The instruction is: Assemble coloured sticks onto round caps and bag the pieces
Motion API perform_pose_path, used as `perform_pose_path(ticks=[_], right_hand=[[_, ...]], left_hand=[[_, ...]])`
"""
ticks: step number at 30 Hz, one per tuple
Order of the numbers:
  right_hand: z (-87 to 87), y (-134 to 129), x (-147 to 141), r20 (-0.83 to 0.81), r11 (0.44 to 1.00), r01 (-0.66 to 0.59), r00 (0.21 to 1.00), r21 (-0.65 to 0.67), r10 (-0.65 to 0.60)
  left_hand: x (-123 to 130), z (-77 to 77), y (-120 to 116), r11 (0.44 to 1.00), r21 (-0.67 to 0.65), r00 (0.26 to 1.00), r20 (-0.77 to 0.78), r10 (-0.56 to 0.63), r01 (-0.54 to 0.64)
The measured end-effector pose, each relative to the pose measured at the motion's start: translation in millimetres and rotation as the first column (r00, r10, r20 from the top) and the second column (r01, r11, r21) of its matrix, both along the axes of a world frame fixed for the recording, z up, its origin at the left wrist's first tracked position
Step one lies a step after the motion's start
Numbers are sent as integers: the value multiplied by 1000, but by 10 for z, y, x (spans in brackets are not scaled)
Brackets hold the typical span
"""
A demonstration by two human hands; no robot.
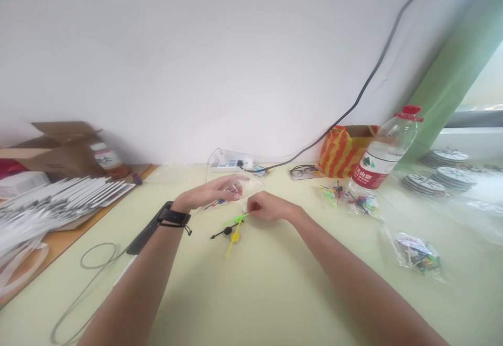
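Note:
My left hand, with a black band on its wrist, is at a clear plastic bag; its fingers and thumb close around the bag's near part. Small coloured pieces show through the plastic below the fingers. Just right of it, my right hand is curled closed near the table, and whatever its fingertips pinch is too small to make out. In front of the hands lie clock hands: a green one by the right fingertips, a black one and a yellow one, crossing one another.
Bagged coloured parts lie at right, near a large water bottle and stacked discs. A power strip and glasses sit along the wall. Left are a phone, a cable, white packets and a cardboard box.

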State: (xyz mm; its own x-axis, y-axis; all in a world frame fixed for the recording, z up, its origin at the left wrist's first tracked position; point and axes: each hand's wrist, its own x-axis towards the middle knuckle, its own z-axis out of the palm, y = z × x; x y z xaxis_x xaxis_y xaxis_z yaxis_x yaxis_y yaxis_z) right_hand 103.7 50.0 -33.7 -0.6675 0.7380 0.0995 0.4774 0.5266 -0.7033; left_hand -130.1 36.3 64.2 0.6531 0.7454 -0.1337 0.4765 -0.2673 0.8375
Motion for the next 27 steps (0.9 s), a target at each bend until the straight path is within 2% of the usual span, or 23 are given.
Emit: perform_pose_path(ticks=[4, 8, 11, 13, 15, 18, 20, 22, 27], right_hand=[[69, 136, 176, -94, 991, 122, 989, 46, -117], [243, 278, 483, -217, 947, 308, 934, 89, -283], [476, 268, 717, -329, 889, 445, 859, 103, -392], [671, 182, 822, -506, 831, 556, 724, 28, -468], [875, 46, 865, -636, 829, 559, 635, -14, -438], [1135, -191, 820, -741, 868, 496, 587, 12, -326], [1247, -325, 747, -738, 890, 454, 615, 41, -280], [1300, -414, 671, -680, 918, 393, 689, 61, -250], [1250, -443, 550, -539, 976, 213, 829, 55, -151]], left_hand=[[-64, 25, 24, 1000, 7, 1000, -21, -11, 11], [-109, 35, 46, 1000, 12, 1000, 13, -21, 20], [-125, 28, 49, 1000, -1, 998, 64, -23, 23], [-135, 12, 56, 999, -11, 994, 103, -33, 34], [-143, -9, 69, 999, -19, 989, 141, -48, 51], [-134, -31, 83, 997, -38, 980, 192, -56, 65], [-108, -27, 72, 997, -52, 976, 213, -53, 65], [-68, -11, 44, 996, -63, 971, 233, -44, 61], [44, 6, -13, 992, -79, 959, 274, -71, 96]])
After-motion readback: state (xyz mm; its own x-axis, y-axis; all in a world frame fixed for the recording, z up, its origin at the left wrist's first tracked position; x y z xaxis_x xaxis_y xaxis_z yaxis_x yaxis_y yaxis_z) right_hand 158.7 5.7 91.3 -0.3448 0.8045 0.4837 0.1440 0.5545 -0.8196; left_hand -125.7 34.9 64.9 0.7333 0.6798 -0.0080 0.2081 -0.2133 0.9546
